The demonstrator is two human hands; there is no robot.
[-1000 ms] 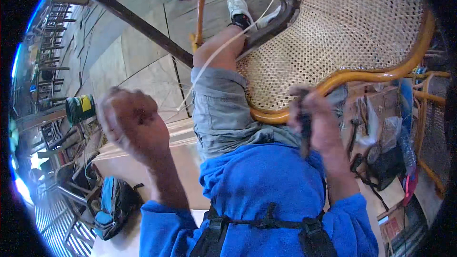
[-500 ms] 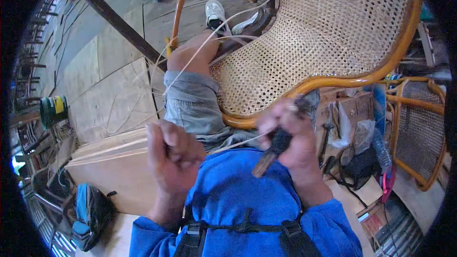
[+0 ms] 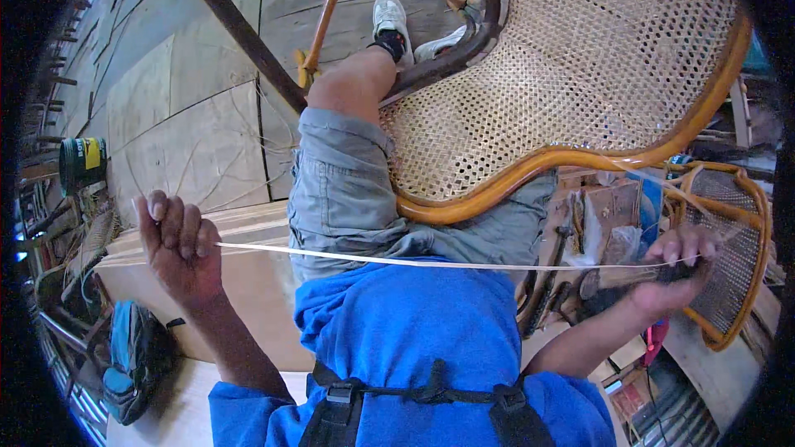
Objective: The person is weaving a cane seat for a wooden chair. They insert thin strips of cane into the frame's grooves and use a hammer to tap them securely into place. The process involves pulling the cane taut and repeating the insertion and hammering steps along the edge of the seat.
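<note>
A thin, pale cane strip (image 3: 422, 263) is stretched almost level across my lap. Its left end runs into my left hand (image 3: 180, 240), whose fingers are curled closed on it. Far to the right, my right hand (image 3: 683, 252) pinches the strip, and a loose length trails up beyond those fingers. Above the strip, resting on my thigh, leans a chair with a woven cane seat (image 3: 497, 128) and a glossy, curved orange-brown rim (image 3: 530, 161). Neither hand touches the chair.
Stacked boards (image 3: 240, 302) lie at my left, with a blue and black backpack (image 3: 124, 364) below and a dark green bucket (image 3: 81, 167) beyond. A second cane chair (image 3: 720, 240) stands at the right. Dark chair legs (image 3: 236, 29) cross the upper left.
My hands have spread wide apart, pulling the strip taut between them. The dark tool with a wooden handle, earlier in my right hand, is no longer seen there.
</note>
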